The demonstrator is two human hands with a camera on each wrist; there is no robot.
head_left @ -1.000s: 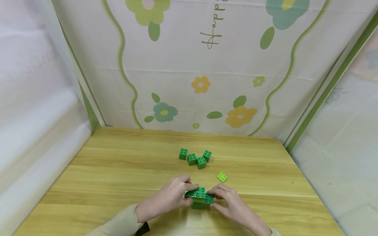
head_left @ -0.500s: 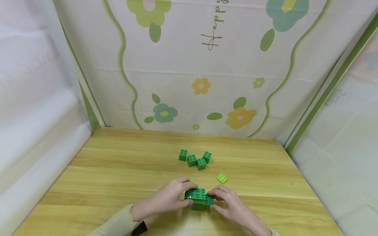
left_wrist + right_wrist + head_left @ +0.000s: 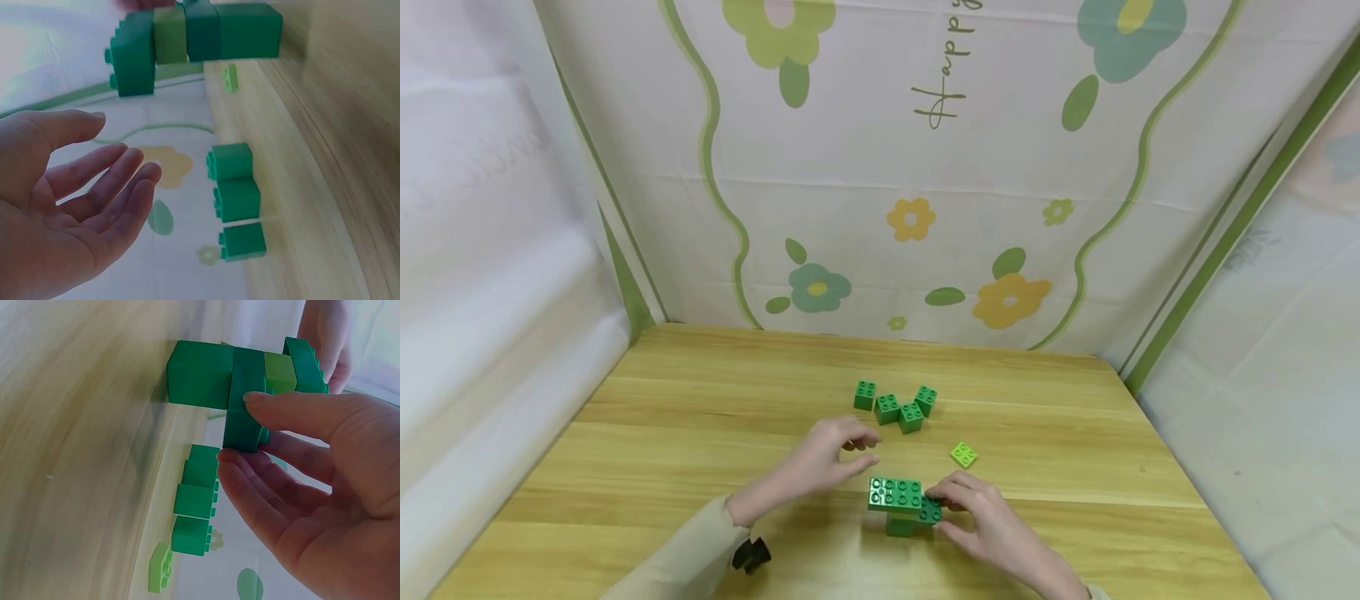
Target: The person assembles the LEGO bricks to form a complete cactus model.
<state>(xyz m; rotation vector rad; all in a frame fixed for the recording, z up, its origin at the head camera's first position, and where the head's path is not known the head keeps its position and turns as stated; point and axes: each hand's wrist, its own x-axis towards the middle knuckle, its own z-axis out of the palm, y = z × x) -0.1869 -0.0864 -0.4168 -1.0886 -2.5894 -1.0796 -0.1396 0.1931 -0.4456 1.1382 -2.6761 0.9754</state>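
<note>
The stack of blocks [image 3: 898,504] was between your two hands, low over the near part of the worktop [image 3: 700,417]; whether its base touched the wood could not be told. From the bottom, it comprised a green base block [image 3: 250,31], a dark green brick [image 3: 930,511] jutting to your right, a light green block [image 3: 170,35] and a long green brick [image 3: 883,493] overhanging to your left. Your right hand [image 3: 987,518] grasped the jutting brick — thumb on one side, fingers on the other. Your left hand [image 3: 820,457] was released, its fingers loosely bent, apart from the stack. Beyond lay four green blocks [image 3: 887,408] in a cluster and, nearer, a flat lime plate [image 3: 964,454]. A flower-printed cloth [image 3: 842,150] hung behind the worktop.
</note>
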